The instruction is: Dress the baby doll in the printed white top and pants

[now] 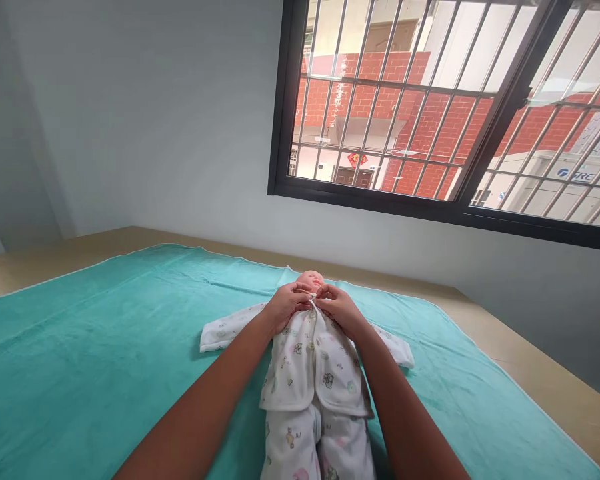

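A baby doll (312,279) lies on its back on a teal blanket (105,353), dressed in a white printed baby suit (310,373) with sleeves spread to both sides. My left hand (286,305) and my right hand (341,308) meet at the collar just below the doll's chin. Both hands pinch the front edges of the suit together, fingers curled closed on the cloth. My forearms run along either side of the doll's body.
The blanket covers a tan bed surface (530,373) set against a grey wall. A black-framed barred window (445,113) sits above, with red brick buildings outside. The bed's right edge runs diagonally at the lower right.
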Tool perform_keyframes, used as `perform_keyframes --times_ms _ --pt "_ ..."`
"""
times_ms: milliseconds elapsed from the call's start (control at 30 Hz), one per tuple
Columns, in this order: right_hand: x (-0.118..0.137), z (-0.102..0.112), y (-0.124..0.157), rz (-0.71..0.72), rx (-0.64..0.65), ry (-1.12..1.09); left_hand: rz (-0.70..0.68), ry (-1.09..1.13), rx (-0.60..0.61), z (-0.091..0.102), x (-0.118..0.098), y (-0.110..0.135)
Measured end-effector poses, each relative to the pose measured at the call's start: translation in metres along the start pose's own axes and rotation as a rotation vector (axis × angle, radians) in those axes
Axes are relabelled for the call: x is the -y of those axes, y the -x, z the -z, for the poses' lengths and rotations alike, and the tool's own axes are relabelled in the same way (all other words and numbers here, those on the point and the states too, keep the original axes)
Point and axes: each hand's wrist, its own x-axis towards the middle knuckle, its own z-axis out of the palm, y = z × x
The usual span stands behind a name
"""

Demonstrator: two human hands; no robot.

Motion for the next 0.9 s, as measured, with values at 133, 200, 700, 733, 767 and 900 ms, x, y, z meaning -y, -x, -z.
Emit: perform_keyframes --times_ms 133,200,700,733,767,900 --pt "0.000 -0.008 -0.002 0.017 -0.093 0.124 -0.068 -0.122 -0.070 -0.008 0.001 0.000" --pt "0.005 -0.011 0.003 0.047 -0.153 0.212 -0.137 -0.194 -0.150 -0.012 0.002 0.004" --pt "0.048 -0.025 0.069 0.096 -0.077 0.908 -0.412 -0.654 -0.026 -0.005 0.016 0.064" --pt "0.047 -0.024 0.068 0.099 -0.078 0.914 -0.411 -0.658 -0.020 -0.004 0.017 0.064" --pt "0.046 -0.023 0.067 0.105 -0.079 0.909 -0.409 -0.663 -0.020 -0.004 0.017 0.063" --pt "0.037 -0.014 0.061 0.103 -0.046 0.728 -0.409 -0.669 -0.058 -0.004 0.014 0.062"
